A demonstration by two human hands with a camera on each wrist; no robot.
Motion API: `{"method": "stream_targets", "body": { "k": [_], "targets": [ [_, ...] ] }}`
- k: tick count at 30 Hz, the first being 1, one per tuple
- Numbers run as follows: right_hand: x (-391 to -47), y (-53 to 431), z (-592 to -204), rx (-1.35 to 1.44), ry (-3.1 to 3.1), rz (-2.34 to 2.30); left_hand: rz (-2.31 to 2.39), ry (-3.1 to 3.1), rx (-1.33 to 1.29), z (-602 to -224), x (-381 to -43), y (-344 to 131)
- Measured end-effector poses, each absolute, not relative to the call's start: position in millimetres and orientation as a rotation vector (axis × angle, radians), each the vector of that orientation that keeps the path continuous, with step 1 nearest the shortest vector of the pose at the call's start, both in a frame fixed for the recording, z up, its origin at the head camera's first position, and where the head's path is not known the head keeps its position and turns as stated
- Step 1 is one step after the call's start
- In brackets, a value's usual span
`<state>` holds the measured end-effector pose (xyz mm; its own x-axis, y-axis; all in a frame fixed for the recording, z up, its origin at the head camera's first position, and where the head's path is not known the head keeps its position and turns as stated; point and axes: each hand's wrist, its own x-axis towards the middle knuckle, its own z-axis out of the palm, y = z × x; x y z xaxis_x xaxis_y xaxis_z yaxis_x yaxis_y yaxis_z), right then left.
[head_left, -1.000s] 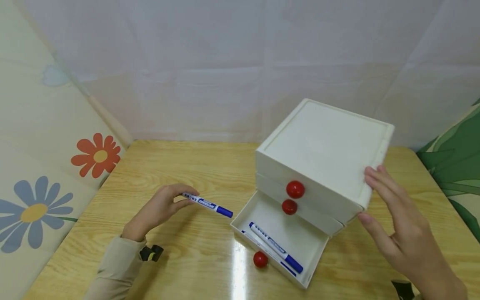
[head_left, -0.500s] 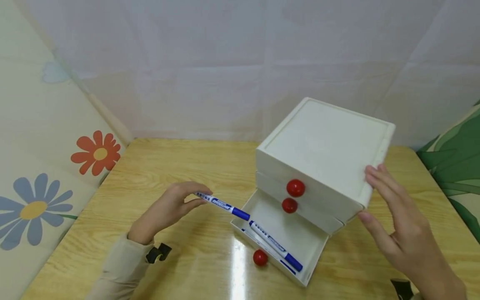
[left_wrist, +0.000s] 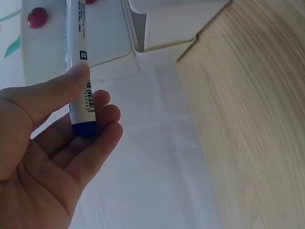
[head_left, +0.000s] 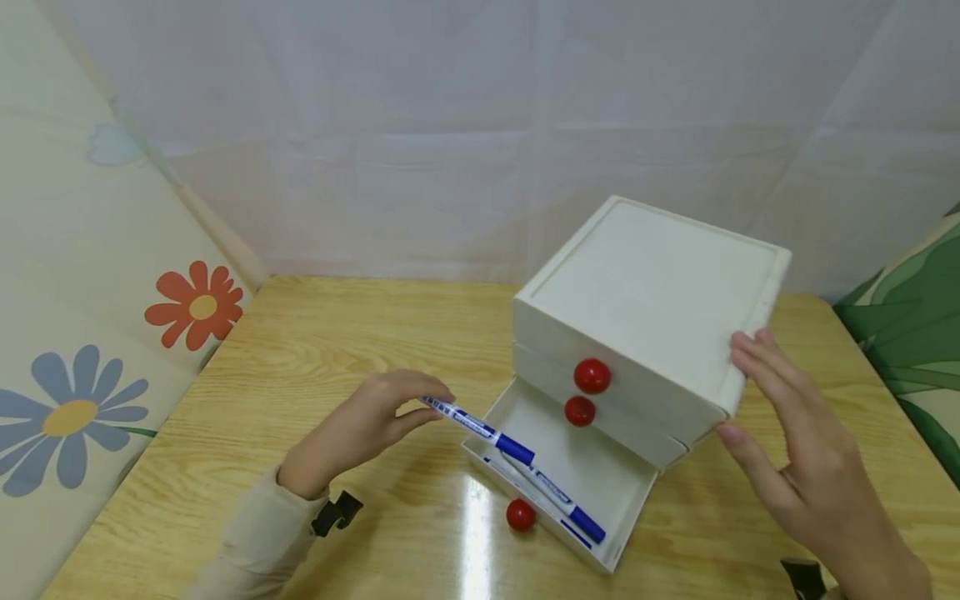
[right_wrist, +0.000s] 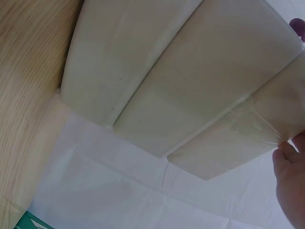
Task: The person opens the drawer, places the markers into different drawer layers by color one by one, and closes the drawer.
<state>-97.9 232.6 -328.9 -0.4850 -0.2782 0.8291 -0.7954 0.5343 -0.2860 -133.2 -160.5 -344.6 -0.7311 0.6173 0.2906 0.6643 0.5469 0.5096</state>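
Observation:
My left hand (head_left: 367, 433) pinches the tail end of a blue-capped whiteboard marker (head_left: 476, 427) between thumb and fingers. Its cap points right and down, above the pulled-out bottom drawer (head_left: 618, 492) of a white drawer cabinet (head_left: 652, 292). In the left wrist view, the marker's blue tail (left_wrist: 85, 129) sticks out past the thumb. Inside the drawer lies a second blue-capped marker (head_left: 558, 493), partly covered by the held one. Beside it, along the front wall, is a slim white and blue thing. My right hand (head_left: 813, 467) rests on the cabinet's right front corner, fingers on the top edge, thumb lower.
Two red knobs (head_left: 592, 376) sit on the shut upper drawers, and another red knob (head_left: 521, 515) is on the open drawer's front. The wooden table (head_left: 352, 325) extends around the cabinet. Behind it hangs a pale cloth (head_left: 390, 167); patterned panels stand at both sides.
My left hand has moved right with the marker, whose cap has come from left of the drawer to above it. The right hand and the cabinet have stayed in place.

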Motion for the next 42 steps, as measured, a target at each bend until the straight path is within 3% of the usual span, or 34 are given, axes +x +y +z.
{"method": "stream_targets", "body": {
  "k": [28,42],
  "targets": [
    [-95,232,-326,0.830,-2.036,0.856,-0.740,-2.796,-1.255,-338,-133,-96],
    [-97,234,-329,0.848,-2.010,0.877,-0.684,-2.844,-1.334,-356,-135,-76]
  ]
}}
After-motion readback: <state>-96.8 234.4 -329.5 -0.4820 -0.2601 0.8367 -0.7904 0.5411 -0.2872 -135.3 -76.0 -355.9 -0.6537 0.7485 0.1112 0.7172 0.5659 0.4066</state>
